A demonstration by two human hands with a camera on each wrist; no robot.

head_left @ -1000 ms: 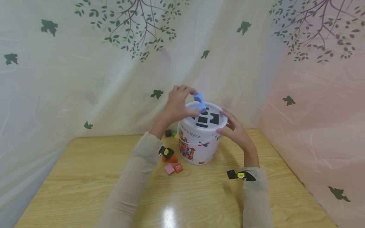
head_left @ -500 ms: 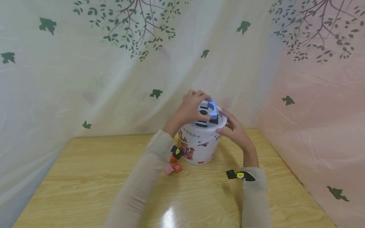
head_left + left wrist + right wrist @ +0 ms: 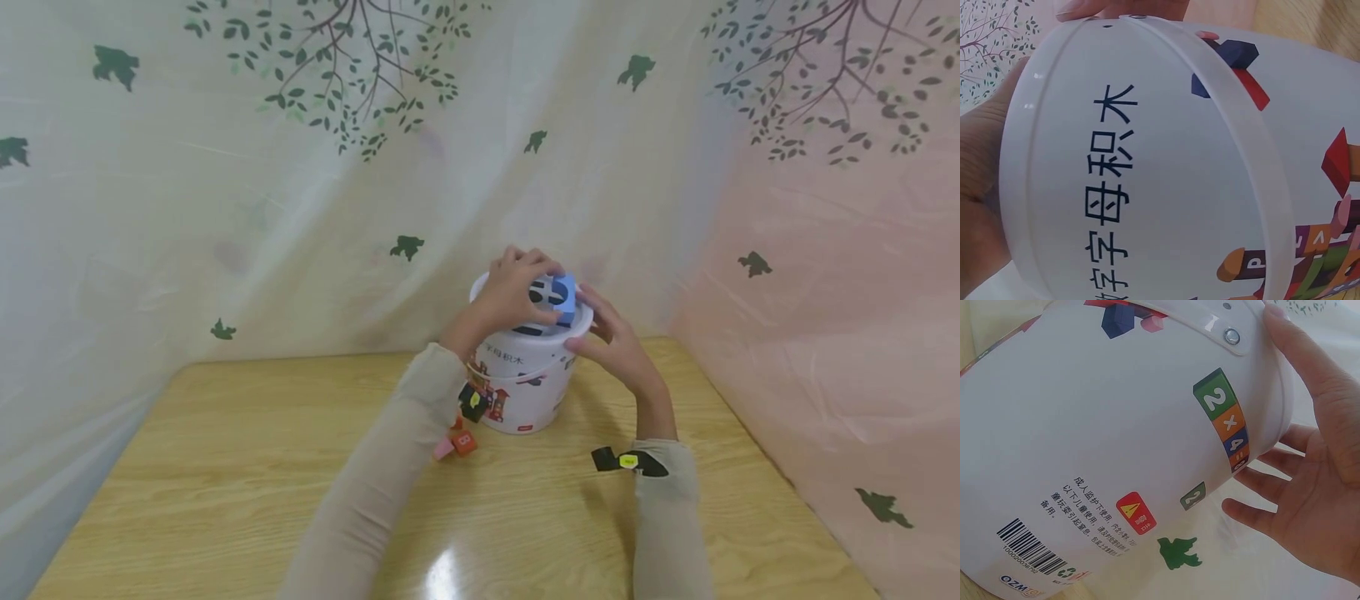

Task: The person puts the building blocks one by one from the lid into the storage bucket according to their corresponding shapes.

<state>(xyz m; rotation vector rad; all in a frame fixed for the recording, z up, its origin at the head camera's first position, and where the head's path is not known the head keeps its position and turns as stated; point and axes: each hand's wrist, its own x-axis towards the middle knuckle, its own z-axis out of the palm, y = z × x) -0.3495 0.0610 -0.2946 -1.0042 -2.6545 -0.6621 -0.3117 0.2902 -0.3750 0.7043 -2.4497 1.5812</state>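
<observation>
My left hand (image 3: 510,292) pinches a blue block (image 3: 569,300) with an arch-shaped cutout, thumb on the near side and fingers on the far side. The block sits right over the right part of the lid of a white bucket (image 3: 543,400). Dark shaped holes in the lid (image 3: 528,330) show partly beneath my hand. My right hand (image 3: 626,350) holds the bucket's right rim, thumb in front and fingers behind. In the right wrist view, that thumb lies at the rim, with the fingers (image 3: 1254,515) spread along the far side. The left wrist view hides the block behind the bucket.
A red block (image 3: 464,442) with a letter and a pink block (image 3: 443,449) lie on the wooden table (image 3: 285,467), left of the bucket's base. Part of an orange-red block shows behind them. The bucket's white handle (image 3: 1254,125) hangs down its front. A printed curtain (image 3: 337,217) stands behind.
My left hand has moved right and slightly down with the blue block, from above the lid's middle to its right side. My right hand keeps its hold on the rim.
</observation>
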